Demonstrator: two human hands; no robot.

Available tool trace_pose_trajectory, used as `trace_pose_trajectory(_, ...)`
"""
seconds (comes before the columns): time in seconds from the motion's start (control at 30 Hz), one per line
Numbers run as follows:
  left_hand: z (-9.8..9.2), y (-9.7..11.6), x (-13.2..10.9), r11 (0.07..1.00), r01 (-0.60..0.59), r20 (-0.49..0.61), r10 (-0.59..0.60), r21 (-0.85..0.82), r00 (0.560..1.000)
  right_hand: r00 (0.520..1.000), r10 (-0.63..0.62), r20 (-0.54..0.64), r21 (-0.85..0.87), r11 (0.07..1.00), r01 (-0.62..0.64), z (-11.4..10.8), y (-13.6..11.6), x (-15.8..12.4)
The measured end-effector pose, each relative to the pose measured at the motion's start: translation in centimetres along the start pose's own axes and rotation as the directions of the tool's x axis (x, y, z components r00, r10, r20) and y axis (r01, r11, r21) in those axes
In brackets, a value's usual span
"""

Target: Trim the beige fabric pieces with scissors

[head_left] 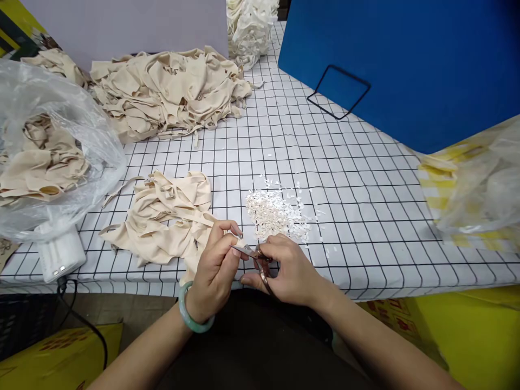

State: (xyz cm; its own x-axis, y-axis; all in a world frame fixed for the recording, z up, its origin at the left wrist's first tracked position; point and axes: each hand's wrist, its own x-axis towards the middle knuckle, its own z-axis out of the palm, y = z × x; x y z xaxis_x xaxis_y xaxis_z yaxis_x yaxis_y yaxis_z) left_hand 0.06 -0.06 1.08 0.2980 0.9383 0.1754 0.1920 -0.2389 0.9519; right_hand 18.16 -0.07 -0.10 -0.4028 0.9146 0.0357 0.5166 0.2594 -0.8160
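Observation:
My left hand (217,265), with a green bangle (194,317) at its wrist, pinches an end of beige fabric (170,227). The rest of that stretchy-looking cloth lies in a loose heap to the left on the table. In my right hand (290,268) is a pair of scissors (262,265), fingers through its handles. The blades point left and meet the fabric at my left fingertips; how far they are parted is hard to make out. Just beyond my hands lies a scatter of small white and beige clippings (270,214).
A larger heap of beige fabric (170,92) lies at the back left. A clear plastic bag (97,141) with more cloth and a white power bank (63,252) with a cable sit at left. A blue board (398,65) covers the back right. Plastic (483,189) lies at far right on the checked tablecloth (361,216).

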Motion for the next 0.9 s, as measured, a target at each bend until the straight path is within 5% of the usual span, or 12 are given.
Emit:
trace_pose_trajectory(0.57,0.6,-0.2,0.1,0.997,-0.065,0.035,0.064,0.047,0.997,0.998,0.030,-0.064,-0.018,0.999,-0.031,0.5,1.0,-0.8)
trace_pose_trajectory(0.77,1.7,-0.9,1.6,0.996,-0.082,0.166,0.075,0.036,0.983,0.969,0.181,-0.167,-0.076,0.978,-0.196,0.2,2.6,-2.4)
trace_pose_trajectory(0.9,2.3,-1.5,2.1,0.996,0.082,0.199,-0.076,-0.019,0.977,0.915,0.339,-0.217,0.005,0.938,-0.346,-0.8,3.4,-3.3)
